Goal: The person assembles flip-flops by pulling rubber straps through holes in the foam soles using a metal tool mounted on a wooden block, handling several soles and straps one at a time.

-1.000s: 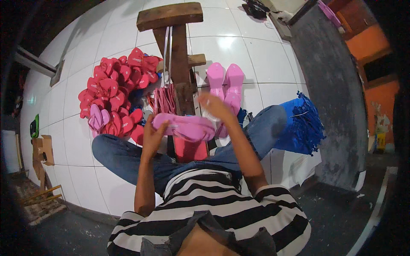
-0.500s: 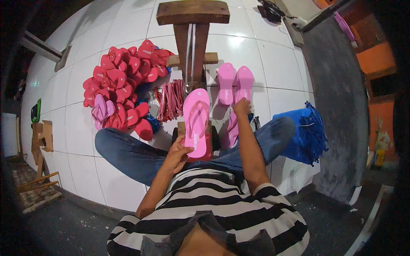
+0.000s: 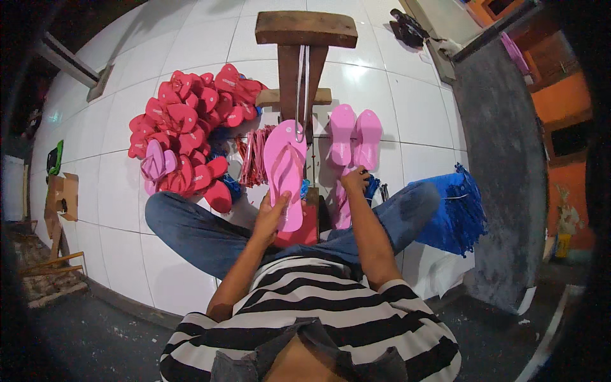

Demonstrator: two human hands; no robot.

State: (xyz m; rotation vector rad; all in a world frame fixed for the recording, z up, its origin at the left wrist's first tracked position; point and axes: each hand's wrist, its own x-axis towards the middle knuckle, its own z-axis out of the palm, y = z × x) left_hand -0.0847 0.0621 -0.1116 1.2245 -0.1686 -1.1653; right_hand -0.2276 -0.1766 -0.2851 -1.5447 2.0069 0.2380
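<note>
My left hand (image 3: 272,213) grips the heel end of a pink flip-flop (image 3: 294,213) with a pink strap fitted, its thumb on top of the sole. The flip-flop's toe end lies by a thin metal rod (image 3: 300,95) fixed along an upright wooden stand (image 3: 287,76). My right hand (image 3: 355,181) is lowered at the pink soles to the right, its fingers curled; what they hold, if anything, is hidden. Two pink soles (image 3: 343,124) lie side by side just beyond it. Another pink sole (image 3: 342,210) shows below that hand, partly covered.
A heap of red flip-flops (image 3: 181,118) lies on the white tiles at left, with a lilac pair (image 3: 158,162) at its edge. Bundled pink-red straps (image 3: 256,156) stand beside the wooden stand. Blue straps (image 3: 455,210) are piled beyond my right knee.
The flip-flop in my left hand has tilted and moved up toward the rod. My right hand has shifted slightly nearer and its fingers have curled.
</note>
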